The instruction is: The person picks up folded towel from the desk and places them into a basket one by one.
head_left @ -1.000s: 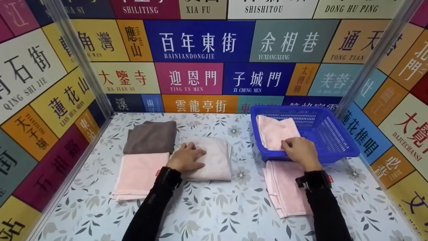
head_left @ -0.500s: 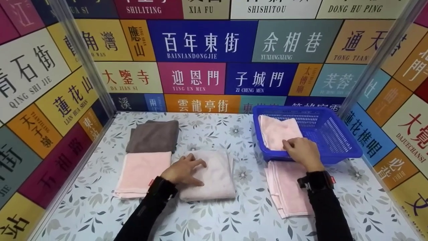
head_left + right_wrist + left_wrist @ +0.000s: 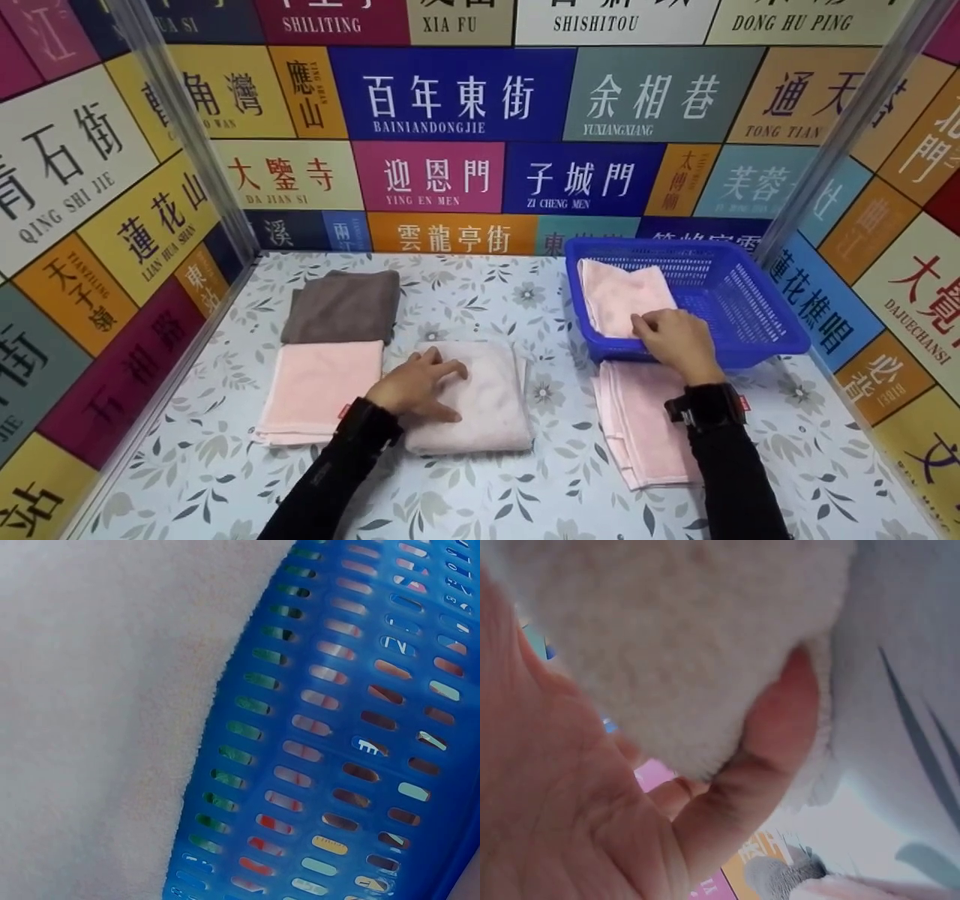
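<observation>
The pale towel [image 3: 487,394], thick and folded, lies beneath the left hand [image 3: 411,386] and reaches out to that hand's right. Left of the hand is a pink towel [image 3: 322,386], with a gray towel [image 3: 345,304] beyond it. Ahead of the right hand [image 3: 679,341], a folded cloth [image 3: 619,292] sits in the blue basket [image 3: 754,307]; another towel [image 3: 637,427] lies under the right wrist, just on the near side of the basket.

The left hand is partly closed, thumb and forefinger parted and bent, gripping the pale towel near its left edge. The right hand is curled, thumb and forefinger nearly together, pinching the cloth by the basket's near rim.

The left hand's other fingers are mostly hidden. The right wrist view shows no fingertips, so whether they also touch the rim is unclear. The right sleeve covers part of the towel beneath.
</observation>
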`<state>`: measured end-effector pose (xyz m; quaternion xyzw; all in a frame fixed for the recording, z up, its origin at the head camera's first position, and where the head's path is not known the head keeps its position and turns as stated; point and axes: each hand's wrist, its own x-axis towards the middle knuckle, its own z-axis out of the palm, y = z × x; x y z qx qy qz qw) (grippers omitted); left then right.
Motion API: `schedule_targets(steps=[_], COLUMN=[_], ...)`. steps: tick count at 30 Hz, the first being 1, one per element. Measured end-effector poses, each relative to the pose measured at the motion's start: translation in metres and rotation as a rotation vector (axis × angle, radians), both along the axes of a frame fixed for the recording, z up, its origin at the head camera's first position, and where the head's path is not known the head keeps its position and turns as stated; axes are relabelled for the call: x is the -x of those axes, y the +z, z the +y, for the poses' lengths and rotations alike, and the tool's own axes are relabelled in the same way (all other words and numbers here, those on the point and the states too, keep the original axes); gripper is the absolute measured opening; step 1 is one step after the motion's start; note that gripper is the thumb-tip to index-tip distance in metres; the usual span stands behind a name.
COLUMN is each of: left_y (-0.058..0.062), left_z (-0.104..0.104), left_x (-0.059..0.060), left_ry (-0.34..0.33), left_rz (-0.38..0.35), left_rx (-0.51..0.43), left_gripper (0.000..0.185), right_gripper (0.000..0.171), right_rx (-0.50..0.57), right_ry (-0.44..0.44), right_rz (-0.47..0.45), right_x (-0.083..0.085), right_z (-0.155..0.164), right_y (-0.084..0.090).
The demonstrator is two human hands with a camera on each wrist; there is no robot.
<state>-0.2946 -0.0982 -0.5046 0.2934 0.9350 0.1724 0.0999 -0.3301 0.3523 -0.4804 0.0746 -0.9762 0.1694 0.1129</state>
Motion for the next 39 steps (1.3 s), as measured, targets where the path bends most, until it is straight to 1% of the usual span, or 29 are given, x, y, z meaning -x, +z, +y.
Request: schedule_targets(steps=[3,7,12,15,17,19,22,23,26,27,28,29,31,33,34,35,37,39], left_y=[0.001,0.001,-0.005,-0.009,-0.012,-0.014,-0.017,-0.017,-0.014,-0.012,-0.010,-0.008,-0.006,-0.006,-0.006,-0.005,-0.005,-0.005], left_z=[0.012,0.034,0.063,0.075,0.079,0.079,0.075,0.073,0.063,0.059,0.055,0.051,0.043,0.039,0.038,0.038,0.040,0.044], left_x=[-0.004,-0.010,-0.017,-0.020,-0.022,-0.023,-0.023,-0.023,-0.021,-0.021,-0.021,-0.022,-0.023,-0.025,-0.026,-0.027,-0.030,-0.032], left_ry=[-0.020,-0.043,-0.071,-0.084,-0.081,-0.072,-0.053,-0.043,0.021,0.058,0.097,0.140,0.201,0.230,0.225,0.215,0.184,0.161], left_rz=[0.014,0.050,0.091,0.099,0.104,0.106,0.106,0.096,0.074,0.062,0.047,0.032,-0.002,-0.057,-0.080,-0.104,-0.141,-0.160], left_rx=[0.001,0.022,0.066,0.060,0.046,0.023,-0.027,-0.060,-0.169,-0.194,-0.211,-0.215,-0.186,-0.157,-0.153,-0.155,-0.176,-0.186], left_gripper=[0.062,0.063,0.065,0.065,0.064,0.064,0.064,0.064,0.067,0.069,0.073,0.076,0.081,0.084,0.084,0.083,0.081,0.077], right_gripper=[0.045,0.044,0.042,0.040,0.037,0.032,0.019,0.025,0.052,0.056,0.056,0.051,0.035,0.026,0.028,0.034,0.056,0.077], right_rx=[-0.011,-0.015,-0.024,-0.020,-0.022,-0.022,-0.008,0.005,0.060,0.078,0.097,0.113,0.132,0.117,0.089,0.053,-0.017,-0.078], right_ry=[0.000,0.006,0.002,-0.007,-0.015,-0.027,-0.042,-0.032,0.016,0.041,0.072,0.102,0.153,0.199,0.214,0.226,0.239,0.257], right_rz=[0.006,0.006,-0.009,-0.009,0.012,0.067,0.213,0.272,0.427,0.454,0.467,0.463,0.398,0.261,0.178,0.090,-0.086,-0.216], right_x=[0.000,0.000,-0.001,-0.002,-0.003,-0.003,-0.006,-0.008,-0.020,-0.026,-0.033,-0.040,-0.054,-0.066,-0.072,-0.076,-0.082,-0.085], right_z=[0.000,0.000,0.003,0.003,0.002,-0.002,-0.013,-0.019,-0.040,-0.048,-0.058,-0.068,-0.087,-0.104,-0.110,-0.115,-0.121,-0.123], right_y=[-0.001,0.000,0.000,0.001,0.002,0.003,0.005,0.005,0.009,0.011,0.012,0.012,0.011,0.007,0.004,0.000,-0.005,-0.010])
